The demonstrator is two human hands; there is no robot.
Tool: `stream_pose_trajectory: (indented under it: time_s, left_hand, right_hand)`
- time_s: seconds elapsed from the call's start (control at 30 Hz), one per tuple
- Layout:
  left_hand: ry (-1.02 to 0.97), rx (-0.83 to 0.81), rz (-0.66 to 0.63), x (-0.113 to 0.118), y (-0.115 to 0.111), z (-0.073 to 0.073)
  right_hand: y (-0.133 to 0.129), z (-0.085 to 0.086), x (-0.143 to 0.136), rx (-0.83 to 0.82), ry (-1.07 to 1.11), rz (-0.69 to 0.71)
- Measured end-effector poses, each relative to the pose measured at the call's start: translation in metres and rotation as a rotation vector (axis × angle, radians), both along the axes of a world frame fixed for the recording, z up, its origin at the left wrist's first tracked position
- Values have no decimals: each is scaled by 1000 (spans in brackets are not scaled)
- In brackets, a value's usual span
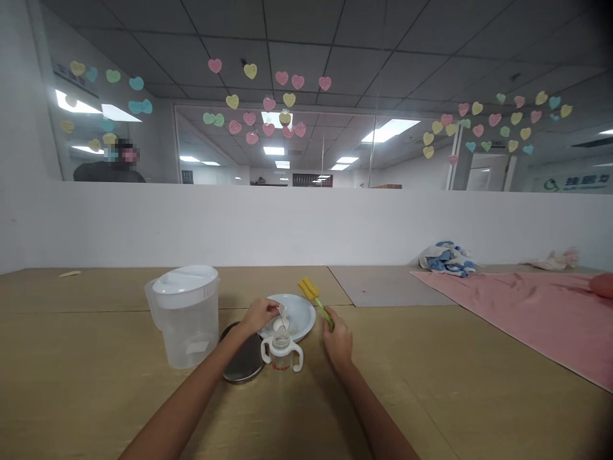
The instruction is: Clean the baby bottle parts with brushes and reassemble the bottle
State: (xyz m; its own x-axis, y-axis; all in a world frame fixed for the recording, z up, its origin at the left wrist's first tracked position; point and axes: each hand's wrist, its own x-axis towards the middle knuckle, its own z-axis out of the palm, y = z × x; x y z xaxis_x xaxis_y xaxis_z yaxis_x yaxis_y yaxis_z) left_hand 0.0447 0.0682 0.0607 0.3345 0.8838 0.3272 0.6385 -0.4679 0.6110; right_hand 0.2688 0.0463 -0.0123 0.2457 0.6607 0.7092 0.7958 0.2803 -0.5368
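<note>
My right hand [339, 338] is closed round the green handle of a bottle brush [311, 291], its yellow sponge head tilted up and to the left. Over the white plate [306, 319], the fingers of my left hand [258, 315] pinch a small translucent piece [284, 312]; its exact kind is too small to make out. A round white part [280, 324] shows on the plate below it. In front of the plate a clear baby bottle [281, 354] with two white handles stands upright without a lid. A dark round tray [244, 361] lies partly under my left forearm.
At the left stands a translucent plastic pitcher [189, 319] with a white lid. A pink cloth [517, 313] covers the table's right side, with a crumpled blue-and-white cloth [447, 259] behind it. Behind the glass is a person [109, 171].
</note>
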Motion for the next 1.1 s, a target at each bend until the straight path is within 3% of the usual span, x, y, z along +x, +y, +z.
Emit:
stream_pose_trajectory:
  time_s: [0.13,0.23,0.43,0.6,0.77,0.87,1.0,1.1]
  left_hand:
    - [-164,6,36,8,-2,4]
    - [-313,-6,15,13,-4,8]
    - [-579,-21,35,13,-11,25]
    - [-805,-9,107,14,-18,35]
    - [-965,55,207,12,-21,39]
    - [-1003,108,252,7,-24,41]
    - [-1026,170,317,-10,-39,35]
    - [-1079,106,376,-26,-54,16]
  right_hand:
    - [-10,7,-11,196,-74,191]
    - [-15,10,-16,249,-154,306]
    - [-16,14,-13,287,-69,196]
    - [-15,14,-8,469,-299,339]
    - [-21,26,-2,573,-554,355]
    - [-26,32,-4,576,-584,354]
    - [-28,33,-9,565,-550,363]
    - [-26,31,-11,558,-485,351]
